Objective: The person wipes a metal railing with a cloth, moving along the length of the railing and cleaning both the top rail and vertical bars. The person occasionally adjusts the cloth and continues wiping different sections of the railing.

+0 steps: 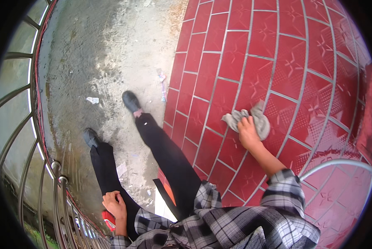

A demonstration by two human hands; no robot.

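My right hand (248, 132) grips a bunched grey cloth (261, 123) and presses it against the red tiled surface (209, 102). Pale joints divide the tiles, and some carry a star-like relief. At lower left, my left hand (115, 204) rests on my black-trousered leg with its fingers bent; I see nothing held in it. A red and white object (108, 220) shows just beside that hand, too covered to identify.
Metal railings (27, 155) curve along the left, with red cables (38, 77) beside them. Paper scraps (93, 100) and a colourful wrapper (163, 85) lie on the stained concrete floor (133, 49). A grey hose or tube (338, 162) arches at right over the tiles.
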